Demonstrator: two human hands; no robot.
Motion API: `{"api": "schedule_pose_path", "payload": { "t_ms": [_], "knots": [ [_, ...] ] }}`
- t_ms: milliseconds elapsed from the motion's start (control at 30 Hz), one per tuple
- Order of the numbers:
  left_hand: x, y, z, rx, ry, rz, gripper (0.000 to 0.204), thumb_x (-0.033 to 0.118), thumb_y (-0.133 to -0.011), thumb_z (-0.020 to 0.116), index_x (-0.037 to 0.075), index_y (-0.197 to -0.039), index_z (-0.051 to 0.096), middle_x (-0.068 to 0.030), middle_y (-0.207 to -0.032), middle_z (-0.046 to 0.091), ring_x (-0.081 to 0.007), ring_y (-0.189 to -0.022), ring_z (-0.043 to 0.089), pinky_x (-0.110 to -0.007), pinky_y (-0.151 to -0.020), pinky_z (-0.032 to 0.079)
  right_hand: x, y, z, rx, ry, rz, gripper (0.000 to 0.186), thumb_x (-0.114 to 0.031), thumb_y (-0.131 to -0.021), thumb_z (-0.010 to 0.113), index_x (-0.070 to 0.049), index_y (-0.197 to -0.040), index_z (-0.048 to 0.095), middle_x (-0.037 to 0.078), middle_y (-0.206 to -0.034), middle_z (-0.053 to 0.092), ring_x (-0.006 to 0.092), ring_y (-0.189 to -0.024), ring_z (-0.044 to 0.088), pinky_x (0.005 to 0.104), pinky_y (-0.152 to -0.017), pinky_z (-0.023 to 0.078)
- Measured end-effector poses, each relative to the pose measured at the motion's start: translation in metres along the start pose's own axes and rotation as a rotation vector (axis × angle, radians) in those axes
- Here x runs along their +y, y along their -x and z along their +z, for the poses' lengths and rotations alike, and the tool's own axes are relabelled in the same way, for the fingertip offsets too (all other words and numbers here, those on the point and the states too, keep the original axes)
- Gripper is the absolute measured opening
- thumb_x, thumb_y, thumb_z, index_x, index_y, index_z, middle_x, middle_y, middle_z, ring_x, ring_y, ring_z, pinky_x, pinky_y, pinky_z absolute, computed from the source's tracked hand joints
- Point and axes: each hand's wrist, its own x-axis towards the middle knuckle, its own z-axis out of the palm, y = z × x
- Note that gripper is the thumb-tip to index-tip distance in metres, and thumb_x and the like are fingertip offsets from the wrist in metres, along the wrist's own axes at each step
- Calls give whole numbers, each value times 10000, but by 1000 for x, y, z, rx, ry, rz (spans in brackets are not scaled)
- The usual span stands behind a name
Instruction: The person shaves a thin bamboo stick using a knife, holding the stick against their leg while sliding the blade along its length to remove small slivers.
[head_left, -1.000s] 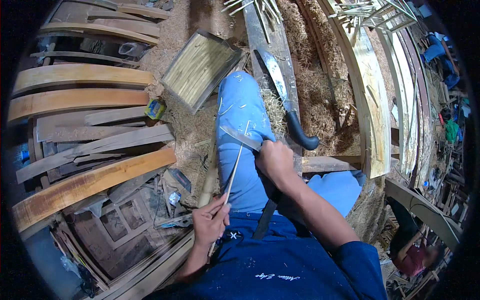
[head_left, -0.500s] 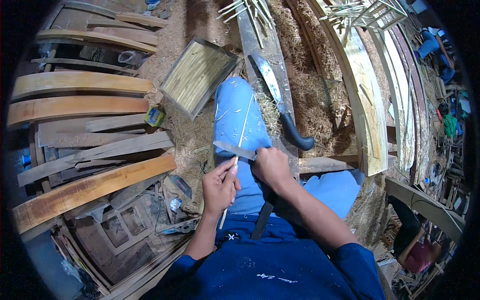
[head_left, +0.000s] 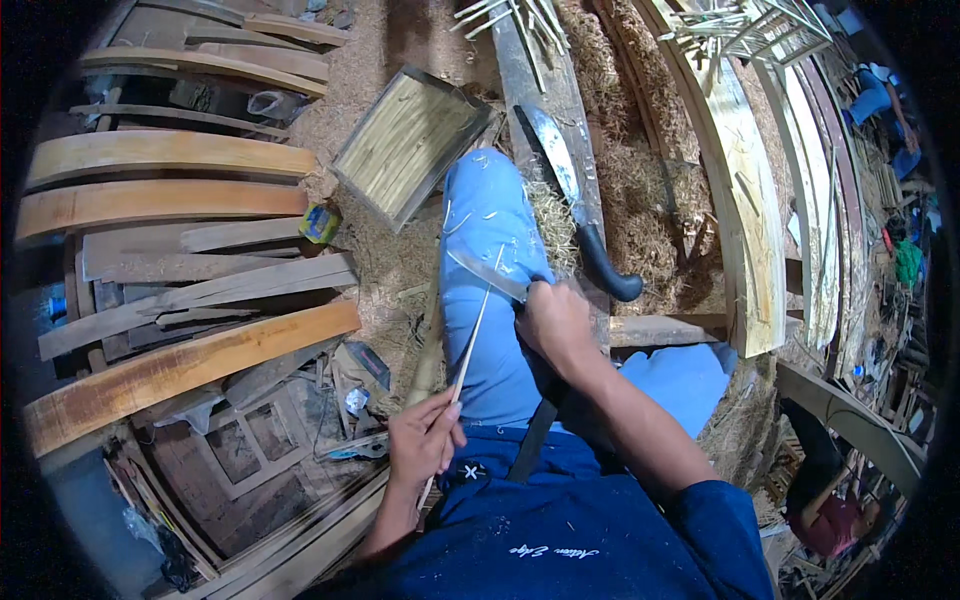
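My left hand [head_left: 425, 440] is closed around a thin pale wooden stick [head_left: 473, 345], low in front of my waist. The stick slants up across my thigh, and its far end reaches the blade. My right hand [head_left: 558, 325] grips a knife [head_left: 487, 274]; its fist hides the handle. The blade points to the left and lies across the stick above my blue trouser leg [head_left: 490, 190]. Curled shavings dot the cloth. Just right of the knee, a machete [head_left: 552, 155] with a curved black handle rests on a plank [head_left: 515, 70].
A shallow wooden tray [head_left: 410, 140] sits beyond my knee. Curved boards [head_left: 190, 205] line the left, with a yellow tape measure [head_left: 320, 224] beside them. Bundled sticks [head_left: 545, 30] lie at the far end. Thick timber [head_left: 735, 190] stands right; two people work farther right.
My left hand has drawn the stick back toward my waist, so more of it shows below the blade. The knife stays near the thigh, its blade tilted more steeply. The whole view has shifted slightly.
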Motion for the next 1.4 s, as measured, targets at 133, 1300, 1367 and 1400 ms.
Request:
{"api": "schedule_pose_path", "payload": {
  "t_ms": [133,1300,1367,1400],
  "knots": [
    [12,-45,28,3,-39,120,310,90,-981,599,-46,-1259,618,-112,-758,673,-60,-415,484,-212,-366,364,0,12,-2,-32,-7,-69,107,-128,-729,654,-28,-717,689,243,-734,681,405,-695,701,500,-640,571],
    [-3,-26,19,25,-141,192,308,73,-997,559,-22,-1282,625,-14,-648,617,-15,-478,431,-194,-442,335,4,-2,1,-25,-3,27,119,-113,-782,624,-21,-736,683,239,-750,684,408,-716,699,510,-647,569],
    [-5,-3,6,30,-186,150,306,60,-986,576,-19,-1277,630,-21,-653,620,-21,-460,433,-194,-433,334,4,-4,1,-12,13,6,117,-110,-779,618,-22,-719,667,235,-736,681,406,-701,697,512,-642,566],
    [-5,-2,4,31,-181,148,306,60,-986,576,-19,-1277,630,-21,-653,620,-21,-460,433,-194,-433,334,3,-4,2,-15,18,4,117,-110,-779,618,-22,-719,667,235,-736,681,406,-701,697,512,-642,566]
  ]
}}
